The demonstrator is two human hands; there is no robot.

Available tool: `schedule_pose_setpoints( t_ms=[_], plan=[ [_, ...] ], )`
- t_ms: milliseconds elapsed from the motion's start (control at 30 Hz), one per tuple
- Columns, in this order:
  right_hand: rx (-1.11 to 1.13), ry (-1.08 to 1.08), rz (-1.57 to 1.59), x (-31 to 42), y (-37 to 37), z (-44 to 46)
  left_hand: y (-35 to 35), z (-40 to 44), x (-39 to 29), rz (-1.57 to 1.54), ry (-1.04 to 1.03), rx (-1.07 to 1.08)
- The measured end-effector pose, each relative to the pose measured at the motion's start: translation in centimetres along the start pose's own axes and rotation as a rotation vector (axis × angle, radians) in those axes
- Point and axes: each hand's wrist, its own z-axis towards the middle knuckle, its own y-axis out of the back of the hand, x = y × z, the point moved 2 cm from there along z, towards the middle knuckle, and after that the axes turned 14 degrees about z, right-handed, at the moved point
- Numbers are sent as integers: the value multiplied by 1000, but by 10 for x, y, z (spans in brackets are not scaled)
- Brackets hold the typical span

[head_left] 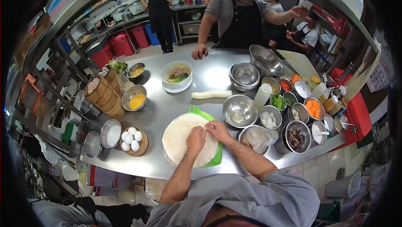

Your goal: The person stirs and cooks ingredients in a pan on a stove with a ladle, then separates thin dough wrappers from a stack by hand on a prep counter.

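Observation:
A broad, round, pale wrapper sheet (178, 137) lies flat on the steel table in front of me, perhaps in a stack. Bright green plastic (216, 156) shows from under its right and top edges. My left hand (195, 139) rests over the right half of the sheet, fingers pinched near its upper right edge. Close against it, my right hand (217, 131) pinches at the same spot, its forearm coming in from the lower right. The fingertips nearly meet and hide the bit of edge between them. A long white dough roll (211, 95) lies beyond the hands.
Left stand white eggs (131, 139), bamboo steamers (104, 97) and a bowl of beaten egg (137, 100). A noodle bowl (177, 76) sits at the back. Steel bowls (240, 110) and ingredient pots crowd the right, with a knife (284, 60) behind. A co-worker (238, 17) stands across the table.

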Motion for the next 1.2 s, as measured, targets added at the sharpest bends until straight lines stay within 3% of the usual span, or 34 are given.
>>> schedule_pose_setpoints(
  t_ms=[133,267,367,433,533,600,700,800,867,900,967,1100,1200],
  plan=[
    [23,107,104,6,1,-4,-5,0,11,-67,6,-86],
    [54,-30,220,-10,-1,4,-8,0,14,-78,-4,-187],
    [88,-158,213,-13,-4,7,-6,2,14,-86,18,-168],
    [76,-76,525,-21,-8,8,0,-2,8,-81,34,-172],
    [100,-96,674,-14,-4,4,10,0,0,-89,26,-166],
    [111,-110,725,-16,-5,4,9,4,0,-29,29,-33],
    [107,-119,655,-21,-6,6,3,8,4,-3,90,41],
    [41,-92,624,-23,-6,3,3,5,3,-44,75,-27],
    [-75,-53,199,-18,-1,1,6,4,5,-57,40,-31],
    [-73,-55,199,-14,-1,-1,7,2,5,-71,5,-31],
    [-79,165,-80,-5,3,-4,13,-9,2,-55,22,-37],
    [-62,198,-48,-14,0,-1,16,-20,7,-16,100,52],
    [-42,366,-155,-13,-3,0,15,-17,14,-103,148,106]
  ],
)
